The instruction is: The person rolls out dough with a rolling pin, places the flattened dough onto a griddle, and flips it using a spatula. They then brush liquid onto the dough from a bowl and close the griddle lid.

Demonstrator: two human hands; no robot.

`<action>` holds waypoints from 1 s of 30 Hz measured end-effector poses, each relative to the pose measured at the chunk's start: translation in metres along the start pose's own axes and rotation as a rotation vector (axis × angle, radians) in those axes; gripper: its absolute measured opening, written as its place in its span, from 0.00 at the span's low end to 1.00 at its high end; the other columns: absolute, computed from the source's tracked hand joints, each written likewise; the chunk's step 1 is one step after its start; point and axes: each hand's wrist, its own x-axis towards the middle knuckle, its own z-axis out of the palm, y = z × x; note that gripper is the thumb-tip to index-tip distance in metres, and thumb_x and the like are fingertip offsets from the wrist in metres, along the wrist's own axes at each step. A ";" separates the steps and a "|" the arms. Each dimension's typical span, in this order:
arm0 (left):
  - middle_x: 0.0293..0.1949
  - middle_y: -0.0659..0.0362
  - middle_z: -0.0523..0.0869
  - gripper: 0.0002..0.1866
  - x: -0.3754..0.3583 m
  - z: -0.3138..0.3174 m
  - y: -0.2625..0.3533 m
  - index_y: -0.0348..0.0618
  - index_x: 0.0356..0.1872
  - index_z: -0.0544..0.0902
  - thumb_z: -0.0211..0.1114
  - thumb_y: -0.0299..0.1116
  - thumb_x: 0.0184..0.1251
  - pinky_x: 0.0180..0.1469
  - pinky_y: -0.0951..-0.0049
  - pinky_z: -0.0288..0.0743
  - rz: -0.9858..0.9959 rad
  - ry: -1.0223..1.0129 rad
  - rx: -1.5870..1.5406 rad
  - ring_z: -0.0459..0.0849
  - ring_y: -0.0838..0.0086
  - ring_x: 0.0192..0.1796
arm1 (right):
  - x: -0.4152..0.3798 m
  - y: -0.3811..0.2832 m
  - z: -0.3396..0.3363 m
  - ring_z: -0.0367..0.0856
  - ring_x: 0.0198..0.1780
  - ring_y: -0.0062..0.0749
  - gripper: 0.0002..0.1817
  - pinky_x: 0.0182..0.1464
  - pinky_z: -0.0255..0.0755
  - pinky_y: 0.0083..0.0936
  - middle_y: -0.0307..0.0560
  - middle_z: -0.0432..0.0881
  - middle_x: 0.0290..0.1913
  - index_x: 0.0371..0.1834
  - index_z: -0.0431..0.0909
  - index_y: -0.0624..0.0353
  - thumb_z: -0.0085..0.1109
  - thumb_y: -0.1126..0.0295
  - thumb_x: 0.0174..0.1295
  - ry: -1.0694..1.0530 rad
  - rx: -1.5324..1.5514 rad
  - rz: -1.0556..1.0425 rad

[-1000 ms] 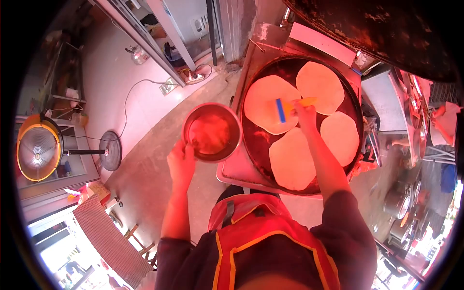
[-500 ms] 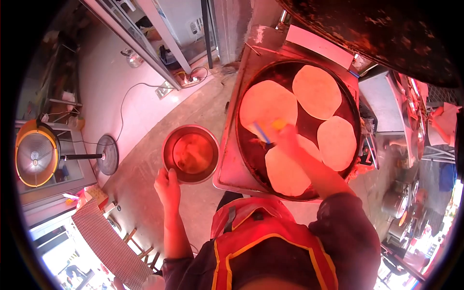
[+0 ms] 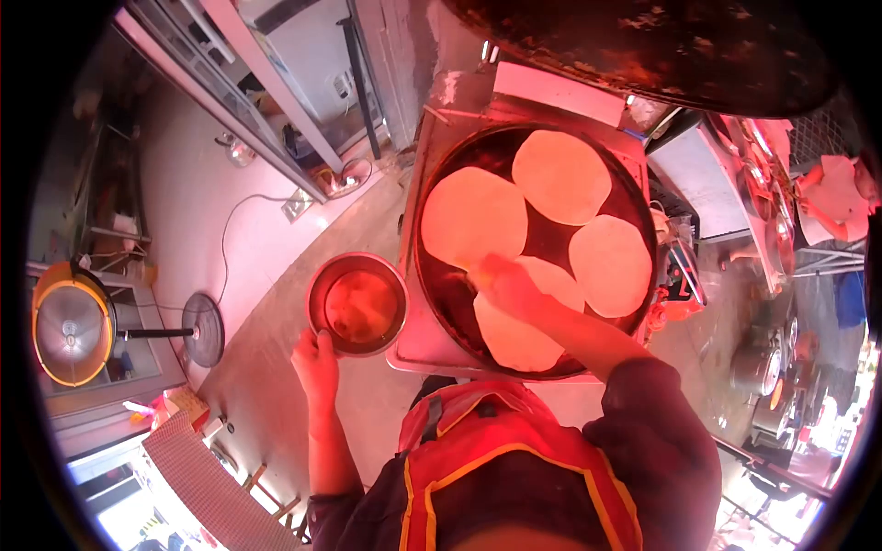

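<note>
My left hand (image 3: pixel 318 363) is closed on the rim of a round metal bowl (image 3: pixel 401 323), held to the left of the griddle. The bowl contains liquid, with something pale in it that I cannot make out. Over the large round black griddle (image 3: pixel 548 241), my right hand (image 3: pixel 501 285) is closed round a brush, mostly hidden and blurred. Its dark end points left, close to the griddle surface. Several flat dough rounds lie there: one at upper left (image 3: pixel 473 216), one at the top (image 3: pixel 562 176), one at right (image 3: pixel 611 266), and one under my right wrist (image 3: pixel 514 335).
A big dark round lid (image 3: pixel 643 46) hangs above the griddle's far side. On the left stands a yellow-rimmed fan (image 3: pixel 72 326) with a round base. A checked-cloth table (image 3: pixel 216 487) is at lower left. At far right is another person (image 3: pixel 831 202) beside a counter.
My right hand has moved left and down with the brush, from the upper-left dough round toward the griddle's left side. The view has shifted slightly. My left hand still holds the bowl.
</note>
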 end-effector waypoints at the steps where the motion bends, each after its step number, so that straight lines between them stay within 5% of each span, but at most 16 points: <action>1: 0.18 0.47 0.78 0.13 -0.003 0.001 0.005 0.32 0.25 0.74 0.58 0.32 0.65 0.29 0.58 0.71 0.019 -0.014 0.046 0.81 0.59 0.23 | 0.004 -0.005 -0.010 0.76 0.34 0.24 0.10 0.31 0.69 0.21 0.38 0.76 0.33 0.48 0.77 0.56 0.55 0.77 0.64 0.102 0.152 0.134; 4: 0.19 0.45 0.79 0.14 -0.003 0.011 0.016 0.32 0.25 0.73 0.57 0.33 0.66 0.30 0.55 0.72 0.148 0.002 0.136 0.83 0.53 0.25 | 0.048 -0.044 -0.036 0.78 0.31 0.25 0.04 0.31 0.70 0.23 0.39 0.78 0.29 0.39 0.79 0.57 0.58 0.70 0.64 0.267 0.659 0.348; 7: 0.19 0.43 0.79 0.15 -0.010 0.022 0.035 0.31 0.24 0.73 0.57 0.34 0.64 0.30 0.54 0.73 0.244 0.026 -0.012 0.83 0.50 0.25 | 0.074 -0.114 -0.047 0.81 0.30 0.33 0.17 0.33 0.73 0.31 0.41 0.83 0.28 0.34 0.79 0.60 0.59 0.55 0.64 0.246 0.822 0.303; 9: 0.19 0.42 0.79 0.13 -0.008 0.039 0.019 0.30 0.23 0.73 0.57 0.32 0.62 0.28 0.55 0.74 0.388 0.094 0.086 0.83 0.51 0.23 | 0.075 -0.116 -0.019 0.81 0.29 0.44 0.20 0.34 0.73 0.36 0.56 0.79 0.26 0.34 0.77 0.64 0.59 0.53 0.64 -0.050 0.465 0.359; 10: 0.19 0.42 0.79 0.13 -0.015 0.036 0.033 0.30 0.23 0.73 0.57 0.32 0.61 0.28 0.55 0.74 0.328 0.083 0.017 0.82 0.50 0.23 | 0.078 -0.116 -0.027 0.83 0.36 0.46 0.21 0.37 0.73 0.39 0.58 0.82 0.33 0.36 0.77 0.64 0.59 0.53 0.65 -0.182 0.439 0.381; 12: 0.20 0.41 0.79 0.13 -0.034 0.027 0.054 0.29 0.22 0.73 0.57 0.31 0.60 0.28 0.55 0.74 0.200 0.053 -0.113 0.82 0.48 0.24 | 0.088 -0.093 -0.046 0.81 0.35 0.34 0.16 0.38 0.74 0.29 0.48 0.81 0.32 0.40 0.78 0.63 0.59 0.58 0.65 -0.156 0.121 0.021; 16: 0.23 0.39 0.79 0.13 -0.049 0.036 0.022 0.30 0.23 0.75 0.57 0.33 0.60 0.32 0.53 0.73 0.183 0.087 -0.150 0.81 0.44 0.29 | 0.178 -0.179 -0.278 0.80 0.42 0.40 0.20 0.45 0.73 0.35 0.56 0.81 0.37 0.48 0.75 0.62 0.58 0.56 0.63 0.453 -0.484 -0.465; 18: 0.25 0.38 0.79 0.13 -0.058 0.035 0.004 0.31 0.24 0.76 0.58 0.34 0.60 0.34 0.52 0.73 0.060 0.105 -0.177 0.81 0.42 0.31 | 0.218 -0.235 -0.388 0.80 0.45 0.44 0.23 0.48 0.73 0.38 0.59 0.81 0.39 0.53 0.74 0.61 0.58 0.56 0.62 0.773 -0.759 -0.561; 19: 0.25 0.38 0.79 0.13 -0.067 0.023 0.017 0.31 0.24 0.76 0.58 0.34 0.60 0.34 0.52 0.72 0.081 0.111 -0.109 0.81 0.42 0.31 | 0.253 -0.228 -0.429 0.82 0.39 0.50 0.24 0.42 0.75 0.41 0.62 0.81 0.41 0.54 0.73 0.59 0.57 0.53 0.62 0.838 -0.847 -0.450; 20: 0.25 0.38 0.79 0.13 -0.076 0.015 0.029 0.32 0.25 0.77 0.57 0.34 0.60 0.34 0.51 0.72 0.107 0.120 -0.042 0.81 0.42 0.31 | 0.260 -0.256 -0.451 0.76 0.45 0.62 0.18 0.49 0.70 0.46 0.69 0.78 0.38 0.35 0.78 0.70 0.63 0.63 0.49 0.914 -0.878 -0.540; 21: 0.26 0.37 0.79 0.13 -0.079 0.019 0.008 0.31 0.25 0.77 0.57 0.33 0.60 0.34 0.51 0.72 0.031 0.149 -0.128 0.80 0.41 0.33 | 0.267 -0.255 -0.471 0.82 0.43 0.58 0.24 0.48 0.75 0.43 0.63 0.83 0.39 0.44 0.84 0.53 0.65 0.52 0.45 0.776 -0.860 -0.459; 23: 0.22 0.40 0.79 0.12 -0.095 0.005 0.012 0.31 0.24 0.77 0.57 0.32 0.60 0.32 0.54 0.74 -0.066 0.202 -0.134 0.83 0.47 0.28 | 0.286 -0.241 -0.480 0.82 0.40 0.58 0.23 0.46 0.74 0.49 0.63 0.83 0.35 0.38 0.85 0.59 0.63 0.49 0.54 0.915 -1.039 -0.368; 25: 0.19 0.42 0.79 0.12 -0.109 -0.018 0.016 0.31 0.23 0.76 0.57 0.31 0.59 0.29 0.56 0.75 -0.188 0.162 -0.308 0.83 0.51 0.25 | 0.292 -0.245 -0.480 0.83 0.37 0.55 0.26 0.42 0.75 0.46 0.60 0.84 0.32 0.33 0.85 0.60 0.65 0.44 0.50 0.979 -1.159 -0.422; 30: 0.16 0.46 0.79 0.12 -0.112 -0.066 -0.044 0.31 0.21 0.76 0.57 0.30 0.59 0.24 0.62 0.76 -0.096 0.217 -0.162 0.84 0.61 0.20 | 0.258 -0.279 -0.458 0.86 0.30 0.49 0.32 0.34 0.78 0.40 0.55 0.84 0.24 0.23 0.85 0.63 0.69 0.37 0.44 0.995 -1.491 -0.408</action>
